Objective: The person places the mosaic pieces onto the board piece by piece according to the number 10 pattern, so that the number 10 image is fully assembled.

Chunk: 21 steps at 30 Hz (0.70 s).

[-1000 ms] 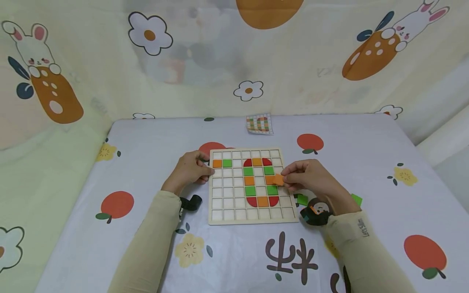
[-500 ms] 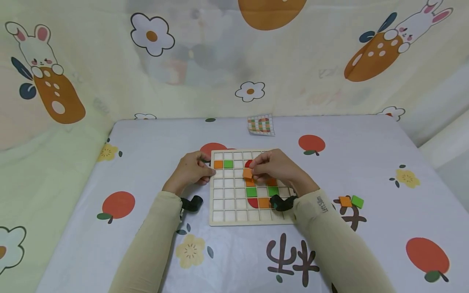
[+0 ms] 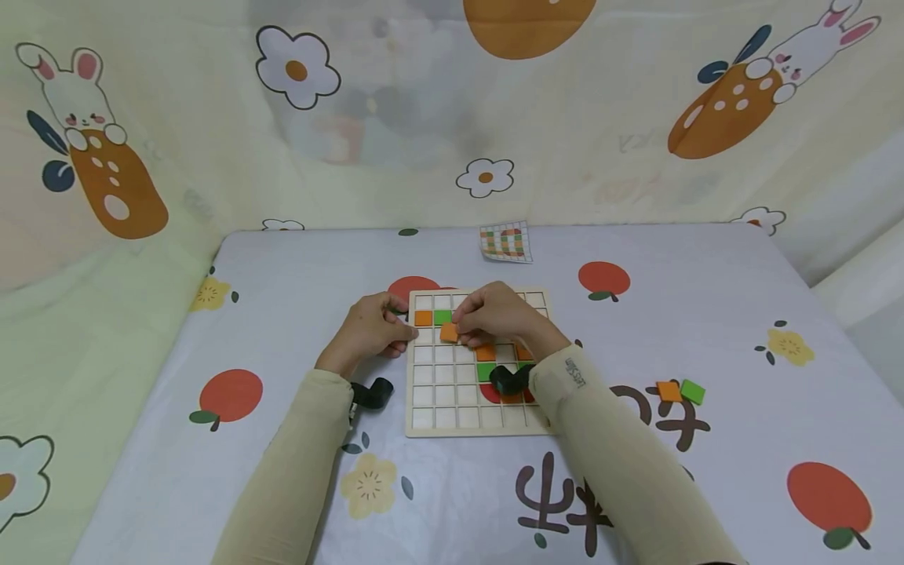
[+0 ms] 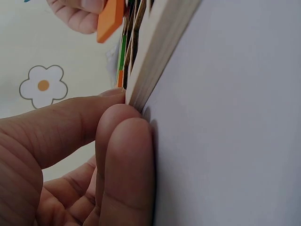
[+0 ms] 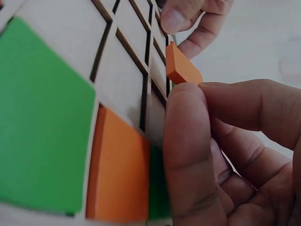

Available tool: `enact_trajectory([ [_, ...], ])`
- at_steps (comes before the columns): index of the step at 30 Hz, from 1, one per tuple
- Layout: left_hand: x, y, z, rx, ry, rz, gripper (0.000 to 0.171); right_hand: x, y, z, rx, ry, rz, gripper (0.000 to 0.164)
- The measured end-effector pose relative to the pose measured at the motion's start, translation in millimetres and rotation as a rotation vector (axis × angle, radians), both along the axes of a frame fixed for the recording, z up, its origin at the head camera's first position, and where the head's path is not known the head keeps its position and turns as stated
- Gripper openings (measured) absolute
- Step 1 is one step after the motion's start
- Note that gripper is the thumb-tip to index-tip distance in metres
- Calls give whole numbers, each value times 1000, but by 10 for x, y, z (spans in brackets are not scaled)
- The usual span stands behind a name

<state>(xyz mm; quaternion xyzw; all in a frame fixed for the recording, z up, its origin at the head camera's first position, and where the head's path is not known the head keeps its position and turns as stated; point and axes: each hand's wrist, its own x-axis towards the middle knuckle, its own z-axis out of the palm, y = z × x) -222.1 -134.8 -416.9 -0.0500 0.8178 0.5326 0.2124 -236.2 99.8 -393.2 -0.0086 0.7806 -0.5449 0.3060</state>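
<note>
A wooden grid board (image 3: 445, 431) lies on the table, with orange and green square tiles and red rounded tiles in some cells. My left hand (image 3: 367, 328) holds the board's left edge; in the left wrist view its thumb is at the top edge and its fingers (image 4: 129, 160) at the side. Between thumb and finger, my right hand (image 3: 497, 314) pinches an orange square tile (image 3: 449, 333), tilted close over the second row from the top of the cells. In the right wrist view the orange tile (image 5: 181, 66) sticks out past the fingertips. That hand and forearm hide part of the board's right side.
A loose orange tile (image 3: 668, 391) and a loose green tile (image 3: 693, 391) lie together right of the board. Behind the board, a small card with a coloured grid pattern (image 3: 505, 242) lies near the table's back edge. A patterned cloth (image 3: 395, 157) hangs behind.
My right hand has carried the orange tile leftward across the board, from its right edge to near the upper-left cells. The left hand has stayed at the left edge.
</note>
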Motion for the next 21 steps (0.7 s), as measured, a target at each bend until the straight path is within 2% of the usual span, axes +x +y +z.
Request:
enact_trajectory([
  [12,4,2,-5,-6,8,1,47,-5,-89,0,32,1,6,7],
  [21,5,-1,5,10,22,-9,47,7,-82,-40,45,38,7,10],
])
